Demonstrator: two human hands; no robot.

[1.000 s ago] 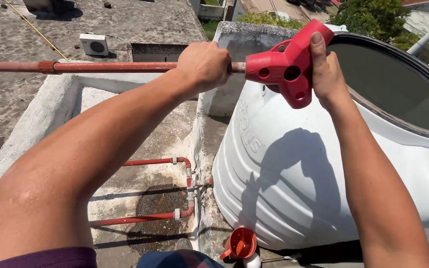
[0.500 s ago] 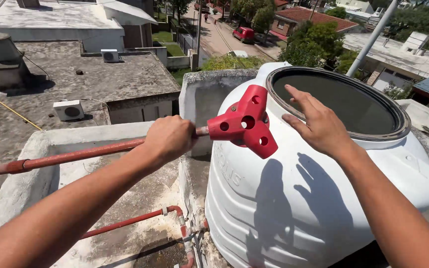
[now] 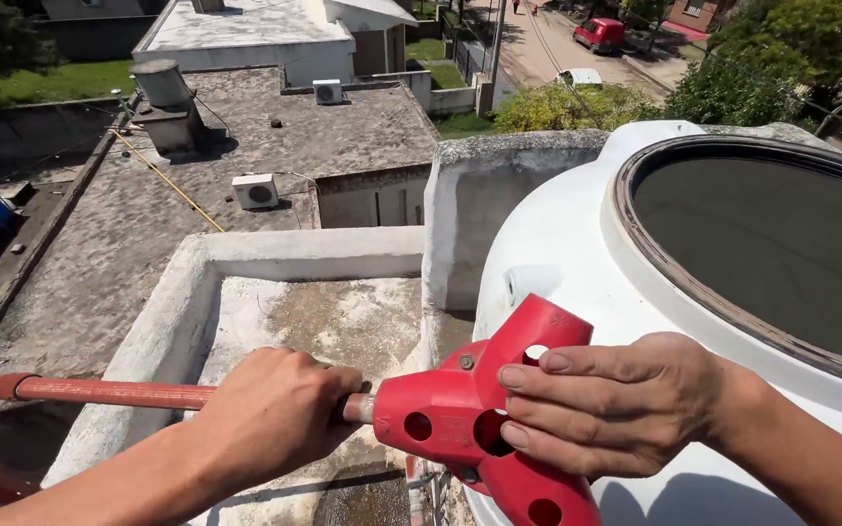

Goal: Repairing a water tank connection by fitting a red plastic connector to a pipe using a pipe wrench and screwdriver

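— Lower now than half a second ago: the red multi-armed fitting (image 3: 484,424) has dropped from the tank's shoulder height to down in front of its side wall, and the view has tipped down with it.

— Where does it sit exactly?

— On the end of the long red pole (image 3: 114,392), just beside the white water tank (image 3: 557,244), below its open round mouth (image 3: 762,244). I see holes in the fitting's stubby arms and a small bolt near the hub.

— And my hands?

— My left hand (image 3: 270,414) is closed in a full fist round the pole, right where it enters the fitting. My right hand (image 3: 616,404) is mostly flat, fingers (image 3: 538,399) stretched across two of the arms and pressing on them, not wrapped; the thumb's side I can't see.

— What step are we at?

— I'd judge I'm steadying or adjusting the head on the pole, with nothing yet inside the tank. The next move, as I read it, calls for a firm hold on the pole while the right hand seats or turns the head without letting it swing against the tank wall.

— Around it?

— A concrete parapet (image 3: 304,244) behind, stained roof slab below, neighbouring rooftops with air-conditioner units (image 3: 255,190) beyond.
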